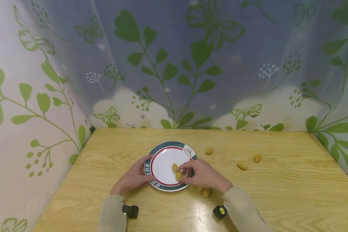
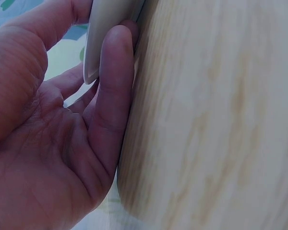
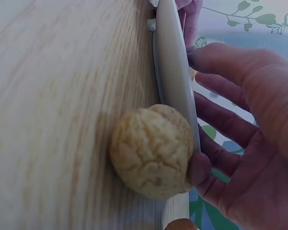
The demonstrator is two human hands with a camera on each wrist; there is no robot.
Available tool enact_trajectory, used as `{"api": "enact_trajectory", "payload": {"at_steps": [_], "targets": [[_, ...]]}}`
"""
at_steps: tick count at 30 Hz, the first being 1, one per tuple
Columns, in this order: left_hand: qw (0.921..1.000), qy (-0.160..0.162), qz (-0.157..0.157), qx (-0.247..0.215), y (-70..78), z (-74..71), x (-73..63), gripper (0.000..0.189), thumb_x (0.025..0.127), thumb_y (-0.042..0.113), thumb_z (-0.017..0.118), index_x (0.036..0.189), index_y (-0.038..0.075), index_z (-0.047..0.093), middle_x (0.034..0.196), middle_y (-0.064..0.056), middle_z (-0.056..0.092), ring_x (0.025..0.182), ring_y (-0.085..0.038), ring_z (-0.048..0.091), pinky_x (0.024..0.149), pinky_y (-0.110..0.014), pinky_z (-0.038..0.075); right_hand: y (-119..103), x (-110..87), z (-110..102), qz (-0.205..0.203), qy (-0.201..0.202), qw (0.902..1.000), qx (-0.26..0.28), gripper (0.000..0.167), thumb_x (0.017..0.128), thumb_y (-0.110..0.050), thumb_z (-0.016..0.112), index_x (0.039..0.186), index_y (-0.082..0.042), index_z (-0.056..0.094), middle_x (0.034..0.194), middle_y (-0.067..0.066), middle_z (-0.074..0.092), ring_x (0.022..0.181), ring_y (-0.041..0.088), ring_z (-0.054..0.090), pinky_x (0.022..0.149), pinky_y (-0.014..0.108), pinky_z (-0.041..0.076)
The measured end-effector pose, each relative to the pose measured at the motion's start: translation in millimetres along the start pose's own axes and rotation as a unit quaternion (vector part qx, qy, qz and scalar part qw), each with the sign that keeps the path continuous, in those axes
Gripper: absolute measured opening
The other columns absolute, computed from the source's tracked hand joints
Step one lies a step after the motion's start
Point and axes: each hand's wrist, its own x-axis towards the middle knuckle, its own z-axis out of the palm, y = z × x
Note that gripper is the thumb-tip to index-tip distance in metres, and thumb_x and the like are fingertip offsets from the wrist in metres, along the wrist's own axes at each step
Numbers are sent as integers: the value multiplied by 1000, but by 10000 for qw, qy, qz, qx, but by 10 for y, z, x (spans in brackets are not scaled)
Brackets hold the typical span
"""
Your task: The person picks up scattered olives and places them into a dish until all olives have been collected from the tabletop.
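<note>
A white plate (image 1: 165, 161) with a dark green rim and a red ring lies on the table. My left hand (image 1: 136, 175) grips its left edge, thumb over the rim; in the left wrist view fingers pass beneath the plate edge (image 2: 93, 62). Over the plate's right side, my right hand (image 1: 204, 174) pinches a small wrinkled yellow-brown oval (image 1: 178, 176) between thumb and fingers. Another such oval (image 1: 174, 168) lies on the plate beside it. Below the right hand, a wrinkled oval (image 3: 151, 151) sits on the table close to the plate's edge, with another partly hidden behind it.
Three more ovals lie apart on the wooden table (image 1: 104, 161), right of the plate: one near its upper edge (image 1: 209, 150), two farther right, an elongated one (image 1: 242, 165) and a shorter one (image 1: 257, 158). A leaf-patterned curtain (image 1: 174, 96) hangs behind.
</note>
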Motion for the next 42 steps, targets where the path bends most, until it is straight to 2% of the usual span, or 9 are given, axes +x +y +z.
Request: {"api": "enact_trajectory", "payload": {"at_steps": [14, 21, 29, 42], "targets": [[10000, 24, -54, 62, -20, 0, -5, 89, 82, 15, 86, 157, 26, 39, 156, -18, 43, 112, -27, 61, 77, -32, 58, 2, -35, -54, 5, -38, 9996, 296, 29, 89, -17, 78, 117, -12, 76, 97, 2, 76, 84, 7, 68, 76, 23, 56], [9999, 86, -71, 92, -53, 14, 15, 89, 82, 15, 86, 157, 27, 40, 155, -16, 46, 111, -26, 62, 77, -32, 58, 12, -76, -108, -65, 66, 9991, 412, 29, 91, -17, 76, 119, -11, 74, 97, 0, 75, 82, 6, 67, 73, 22, 55], [9999, 17, -26, 104, -41, 6, 1, 89, 83, 15, 86, 157, 26, 38, 154, -17, 46, 108, -25, 62, 77, -32, 58, 57, -150, -209, -20, 296, 9978, 589, 29, 91, -20, 77, 118, -9, 74, 94, -3, 72, 87, 11, 65, 70, 22, 54], [10000, -25, 25, 45, -22, -1, -10, 89, 83, 14, 85, 158, 25, 38, 153, -17, 47, 107, -25, 63, 74, -32, 57, 101, -252, -361, -4, 693, 9950, 713, 30, 88, -15, 80, 117, -7, 75, 100, 8, 77, 93, 24, 70, 66, 23, 55]]}}
